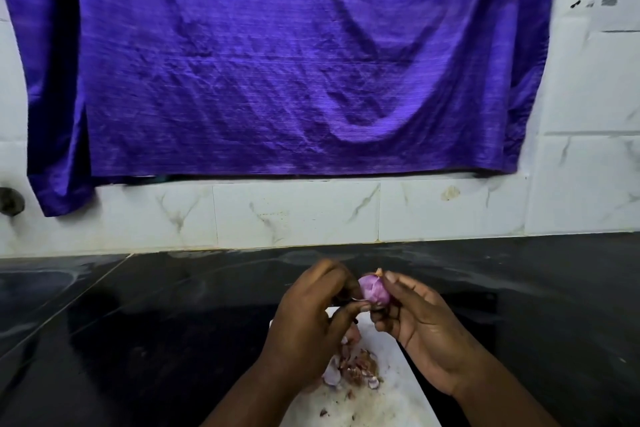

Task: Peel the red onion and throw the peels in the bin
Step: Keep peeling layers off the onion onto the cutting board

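Note:
A small red onion (373, 292), pale purple with a tan tip, is held above the counter between both hands. My right hand (414, 326) grips it from the right, thumb on top and fingers curled below. My left hand (311, 319) pinches a thin strip of skin at the onion's left side. Below the hands a pile of onion peels (356, 366) lies on a white cutting board (388, 402). No bin is in view.
The board sits on a dark polished countertop (156, 340) that runs to a white marble-tiled wall (294, 215). A large purple cloth (277, 55) hangs on the wall above. A round metal fitting (10, 201) is at the far left.

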The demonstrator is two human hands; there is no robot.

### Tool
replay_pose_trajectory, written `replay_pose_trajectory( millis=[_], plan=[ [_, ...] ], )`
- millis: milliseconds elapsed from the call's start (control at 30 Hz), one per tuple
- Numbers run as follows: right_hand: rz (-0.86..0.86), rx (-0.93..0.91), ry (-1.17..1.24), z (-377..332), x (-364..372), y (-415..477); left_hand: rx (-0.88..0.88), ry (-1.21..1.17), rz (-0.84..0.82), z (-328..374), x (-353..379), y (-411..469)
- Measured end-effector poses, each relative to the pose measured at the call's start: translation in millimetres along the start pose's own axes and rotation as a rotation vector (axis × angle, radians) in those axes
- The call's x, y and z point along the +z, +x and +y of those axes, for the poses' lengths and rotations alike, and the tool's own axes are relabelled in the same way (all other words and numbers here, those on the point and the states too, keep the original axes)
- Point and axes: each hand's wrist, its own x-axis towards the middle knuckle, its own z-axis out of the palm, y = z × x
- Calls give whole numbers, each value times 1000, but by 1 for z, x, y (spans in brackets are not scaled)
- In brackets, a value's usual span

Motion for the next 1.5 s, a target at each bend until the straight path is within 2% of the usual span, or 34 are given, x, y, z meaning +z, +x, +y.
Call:
replay_pose_trajectory(
  millis=[167, 300, 467, 533, 700, 867, 1067, 1333, 1500],
  plan=[
    [40, 33, 107, 0, -3, 1, 51, 101, -54, 0, 1, -1],
    [72, 44, 180, 1, -4, 3, 54, 72, -104, 1, 0, 0],
    [79, 86, 324, -7, -7, 3, 12, 128, -295, 1, -2, -2],
    [79, 96, 349, -9, -7, 3, -14, 167, -321, -1, -1, -4],
    [39, 142, 361, -8, -6, 4, -67, 194, -235, 1, -2, -6],
    [-50, 167, 391, -2, -6, 4, -60, 101, -20, 3, -1, -3],
    [-137, 134, 318, -2, -2, 1, -40, 44, 81, -7, 2, -4],
    [-77, 90, 142, -2, 5, -3, -33, -22, 64, -1, 0, 0],
    [-64, 48, 48, -3, 3, -4, -189, -169, -19, -4, -2, 2]
  ],
)
